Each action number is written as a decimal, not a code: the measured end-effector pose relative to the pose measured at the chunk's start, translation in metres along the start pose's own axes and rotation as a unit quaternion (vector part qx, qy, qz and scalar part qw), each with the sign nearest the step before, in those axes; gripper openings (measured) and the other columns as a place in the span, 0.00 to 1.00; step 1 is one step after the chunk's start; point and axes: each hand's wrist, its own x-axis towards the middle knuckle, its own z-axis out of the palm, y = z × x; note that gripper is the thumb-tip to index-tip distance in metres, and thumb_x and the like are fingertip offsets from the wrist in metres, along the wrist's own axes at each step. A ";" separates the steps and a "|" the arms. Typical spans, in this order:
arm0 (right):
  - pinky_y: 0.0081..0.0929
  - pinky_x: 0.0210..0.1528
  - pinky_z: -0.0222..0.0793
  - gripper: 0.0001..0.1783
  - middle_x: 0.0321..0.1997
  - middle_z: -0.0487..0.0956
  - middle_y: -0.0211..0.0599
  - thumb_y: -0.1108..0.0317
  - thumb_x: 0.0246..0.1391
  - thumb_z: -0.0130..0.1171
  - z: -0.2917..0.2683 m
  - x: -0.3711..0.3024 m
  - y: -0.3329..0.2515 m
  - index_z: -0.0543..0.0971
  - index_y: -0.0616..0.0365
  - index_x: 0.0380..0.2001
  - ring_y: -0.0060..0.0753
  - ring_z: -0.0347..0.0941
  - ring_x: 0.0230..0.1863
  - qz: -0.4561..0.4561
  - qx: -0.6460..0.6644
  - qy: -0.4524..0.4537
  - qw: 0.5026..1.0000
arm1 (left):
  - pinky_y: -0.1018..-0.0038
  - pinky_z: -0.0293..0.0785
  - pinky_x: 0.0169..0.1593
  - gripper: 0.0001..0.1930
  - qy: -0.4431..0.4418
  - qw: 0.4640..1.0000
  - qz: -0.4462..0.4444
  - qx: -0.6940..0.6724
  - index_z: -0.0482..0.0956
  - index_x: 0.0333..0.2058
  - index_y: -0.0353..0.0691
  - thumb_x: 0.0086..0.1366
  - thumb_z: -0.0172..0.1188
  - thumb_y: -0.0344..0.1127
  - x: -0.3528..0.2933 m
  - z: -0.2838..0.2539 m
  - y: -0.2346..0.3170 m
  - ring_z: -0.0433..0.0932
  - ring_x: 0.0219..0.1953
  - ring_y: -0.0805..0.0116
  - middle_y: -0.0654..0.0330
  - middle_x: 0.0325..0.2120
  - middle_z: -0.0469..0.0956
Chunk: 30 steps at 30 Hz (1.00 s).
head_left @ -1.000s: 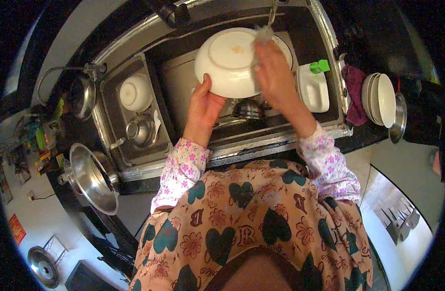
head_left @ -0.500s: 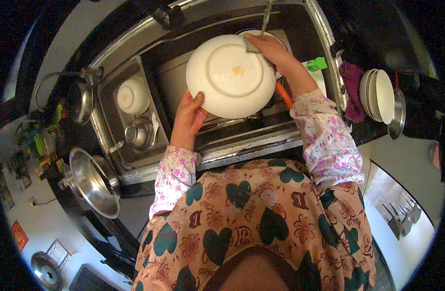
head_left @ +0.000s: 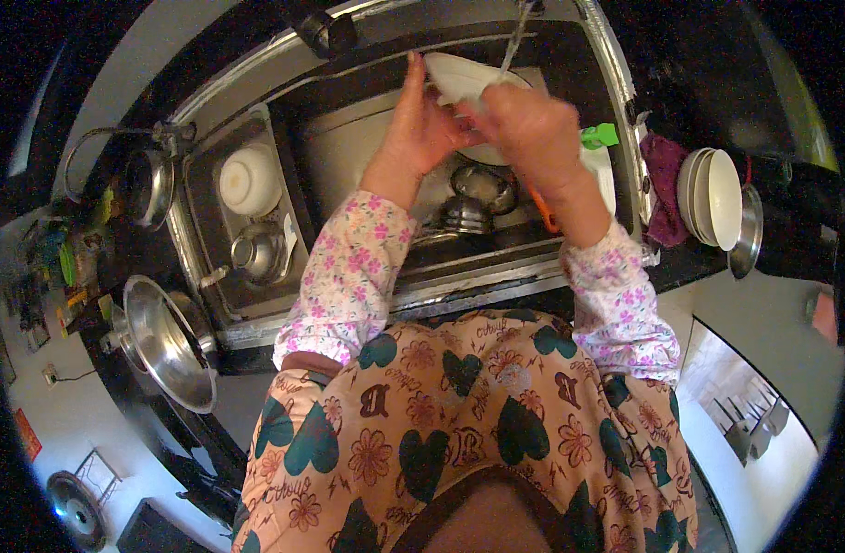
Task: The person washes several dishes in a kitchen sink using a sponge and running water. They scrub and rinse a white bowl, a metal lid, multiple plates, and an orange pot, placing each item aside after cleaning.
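A white plate [head_left: 459,76] is tipped steeply in the big sink basin, under a thin stream of water [head_left: 517,41]. My left hand [head_left: 420,129] grips its left side, thumb up by the rim and fingers curled below. Over the near side of the plate is my right hand [head_left: 533,129], blurred, with fingers curled in. Whatever those fingers hold is hidden. Below the hands shows part of another white dish [head_left: 485,155]. Shiny steel vessels [head_left: 468,203] lie nearer to me on the basin floor.
The smaller left basin [head_left: 201,217] holds a white bowl [head_left: 249,180] and a steel bowl [head_left: 256,255]. Right of my hand are an orange handle [head_left: 540,207] and a green-capped bottle [head_left: 599,136]. Beyond the rim are a purple cloth [head_left: 664,194] and stacked white bowls [head_left: 725,198]. A steel basin [head_left: 169,346] stands left.
The plate has turned from its underside facing up to nearly edge-on, and moved farther under the water. My left hand went up and right; the grey-green pad in my right hand is now out of sight.
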 end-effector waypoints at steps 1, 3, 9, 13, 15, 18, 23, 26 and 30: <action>0.35 0.19 0.67 0.16 0.19 0.71 0.35 0.52 0.48 0.55 0.003 -0.008 -0.005 0.71 0.53 0.21 0.41 0.72 0.21 -0.029 0.020 -0.016 0.999 | 0.50 0.67 0.50 0.33 0.029 0.998 0.024 0.043 0.56 0.56 0.37 0.59 0.55 0.51 0.001 -0.001 0.003 0.66 0.51 0.48 0.47 0.52 0.61; 0.34 0.19 0.67 0.15 0.19 0.69 0.34 0.54 0.47 0.56 0.010 -0.024 -0.013 0.69 0.52 0.20 0.41 0.71 0.20 -0.087 0.062 -0.048 0.993 | 0.57 0.70 0.48 0.25 0.129 0.989 0.030 0.061 0.60 0.52 0.31 0.60 0.53 0.40 0.004 -0.007 0.005 0.72 0.46 0.53 0.50 0.43 0.71; 0.37 0.33 0.70 0.09 0.29 0.75 0.40 0.63 0.47 0.58 0.013 -0.008 -0.008 0.75 0.54 0.32 0.43 0.74 0.30 0.046 0.164 0.045 0.984 | 0.60 0.72 0.46 0.19 0.156 0.982 0.083 0.073 0.62 0.49 0.31 0.62 0.50 0.35 -0.016 -0.053 -0.007 0.74 0.44 0.55 0.48 0.43 0.71; 0.42 0.36 0.69 0.13 0.32 0.76 0.45 0.59 0.49 0.55 0.046 0.024 0.030 0.75 0.58 0.32 0.49 0.73 0.33 -0.060 -0.026 0.124 0.990 | 0.64 0.73 0.45 0.18 0.202 0.960 0.121 0.153 0.64 0.48 0.32 0.62 0.50 0.35 -0.044 -0.025 -0.009 0.74 0.43 0.57 0.49 0.42 0.72; 0.45 0.37 0.68 0.16 0.33 0.76 0.48 0.57 0.51 0.53 0.053 0.018 0.042 0.74 0.61 0.31 0.52 0.73 0.34 0.151 0.138 -0.032 0.978 | 0.67 0.71 0.46 0.18 0.233 0.950 0.153 0.140 0.65 0.49 0.32 0.62 0.50 0.35 -0.061 -0.017 -0.007 0.74 0.43 0.59 0.51 0.42 0.73; 0.47 0.38 0.67 0.21 0.32 0.76 0.56 0.54 0.53 0.52 0.091 -0.021 0.033 0.73 0.65 0.31 0.57 0.72 0.35 0.385 0.339 -0.080 0.855 | 0.62 0.69 0.51 0.21 0.272 0.910 0.281 0.137 0.64 0.52 0.34 0.62 0.51 0.36 -0.078 -0.022 -0.001 0.73 0.46 0.56 0.52 0.46 0.72; 0.43 0.34 0.69 0.19 0.33 0.76 0.55 0.57 0.51 0.54 0.134 -0.104 -0.062 0.74 0.65 0.33 0.54 0.73 0.32 0.433 0.528 -0.168 0.711 | 0.74 0.65 0.51 0.17 0.297 0.789 0.402 0.358 0.69 0.50 0.32 0.64 0.49 0.32 -0.104 -0.043 0.007 0.72 0.45 0.69 0.56 0.45 0.73; 0.40 0.33 0.70 0.12 0.31 0.75 0.51 0.64 0.49 0.52 0.101 -0.100 -0.060 0.75 0.62 0.32 0.50 0.74 0.31 0.256 0.389 -0.345 0.815 | 0.74 0.65 0.51 0.17 0.319 0.692 0.404 0.505 0.70 0.50 0.33 0.63 0.49 0.32 -0.117 -0.068 0.018 0.71 0.46 0.68 0.56 0.45 0.73; 0.35 0.33 0.72 0.06 0.27 0.74 0.43 0.70 0.44 0.50 0.057 -0.084 -0.016 0.75 0.58 0.27 0.42 0.74 0.31 0.112 0.109 -0.237 0.959 | 0.75 0.65 0.49 0.17 0.375 0.647 0.315 0.585 0.71 0.49 0.34 0.62 0.50 0.31 -0.116 -0.111 0.023 0.72 0.45 0.69 0.55 0.44 0.74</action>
